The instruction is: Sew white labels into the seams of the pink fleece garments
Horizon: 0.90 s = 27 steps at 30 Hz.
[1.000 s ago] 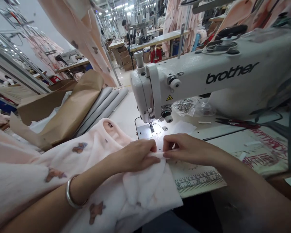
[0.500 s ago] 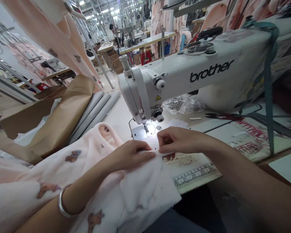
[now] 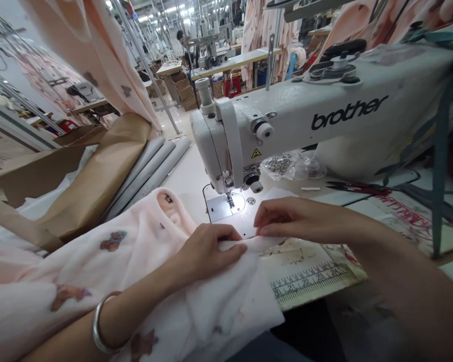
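A pale pink fleece garment [image 3: 136, 251] printed with small bears lies across the table and my lap. My left hand [image 3: 207, 249] is closed on its folded white edge, thumb on top. My right hand [image 3: 287, 218] pinches the same edge just to the right, fingers pressed together. Both hands sit right in front of the needle and presser foot [image 3: 231, 200] of a white Brother sewing machine [image 3: 305, 125]. A silver bangle [image 3: 100, 324] circles my left wrist.
Brown paper [image 3: 98, 176] and grey rolls [image 3: 151, 168] lie at the left. A printed ruler strip [image 3: 309, 281] runs along the table's front edge. Dark snips [image 3: 355, 187] and a bag of small metal parts [image 3: 283, 165] lie beside the machine. More sewing stations stand behind.
My right hand has slid slightly right along the fabric edge, opening a gap between the hands. My left hand stays clamped on the fold. The view shifted a little.
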Motion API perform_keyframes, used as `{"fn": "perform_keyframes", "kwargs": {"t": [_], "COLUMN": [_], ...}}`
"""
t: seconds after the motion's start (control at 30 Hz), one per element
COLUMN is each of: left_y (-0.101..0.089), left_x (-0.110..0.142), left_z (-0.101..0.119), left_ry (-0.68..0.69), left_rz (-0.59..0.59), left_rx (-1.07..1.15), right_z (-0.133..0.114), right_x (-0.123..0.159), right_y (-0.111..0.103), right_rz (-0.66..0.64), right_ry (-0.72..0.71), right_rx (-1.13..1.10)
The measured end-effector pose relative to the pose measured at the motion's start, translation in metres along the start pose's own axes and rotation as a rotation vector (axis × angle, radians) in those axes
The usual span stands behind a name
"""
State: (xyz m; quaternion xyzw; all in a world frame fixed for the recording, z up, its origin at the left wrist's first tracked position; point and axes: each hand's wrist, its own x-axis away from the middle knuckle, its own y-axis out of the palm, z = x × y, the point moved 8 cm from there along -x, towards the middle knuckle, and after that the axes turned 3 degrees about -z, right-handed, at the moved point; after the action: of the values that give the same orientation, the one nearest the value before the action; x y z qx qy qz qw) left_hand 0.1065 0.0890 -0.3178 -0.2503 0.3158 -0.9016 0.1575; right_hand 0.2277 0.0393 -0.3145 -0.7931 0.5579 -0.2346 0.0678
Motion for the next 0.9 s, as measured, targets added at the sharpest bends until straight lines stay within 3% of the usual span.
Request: {"fn": "perform_keyframes", "kwargs": {"t": [0.17,0.27,0.37,0.47,0.67,0.73,0.9], "left_y": [-0.003,-0.004,-0.006,-0.005,-0.005,-0.009,-0.027], "left_x": [0.004,0.005,0.007,0.008,-0.005,-0.016,-0.043], "left_z": [0.006,0.005,0.004,0.003,-0.018,-0.025,-0.036], "left_ry": [0.055,0.065,0.076,0.068,-0.157,-0.209,-0.25], "left_rz": [0.082,0.141,0.185,0.152,-0.032,-0.03,0.084], "left_rx": [-0.017,-0.018,-0.009,0.062,0.293,0.285,0.122], "right_z": [-0.005,0.003,0.011,0.013,0.02,0.024,0.027], "right_x": [0.002,-0.003,-0.005,-0.002,-0.014,-0.025,-0.051], "right_y": [0.005,0.018,0.023,0.024,0.022,0.017,-0.004], "right_rz": [-0.043,-0.079,-0.014,0.055,0.097,0.096,0.126], "right_ry": [0.041,0.077,0.114,0.116,0.084,0.113,0.263], "right_rx": [0.133,0.031,-0.135,-0.202,-0.351,-0.355,-0.087]}}
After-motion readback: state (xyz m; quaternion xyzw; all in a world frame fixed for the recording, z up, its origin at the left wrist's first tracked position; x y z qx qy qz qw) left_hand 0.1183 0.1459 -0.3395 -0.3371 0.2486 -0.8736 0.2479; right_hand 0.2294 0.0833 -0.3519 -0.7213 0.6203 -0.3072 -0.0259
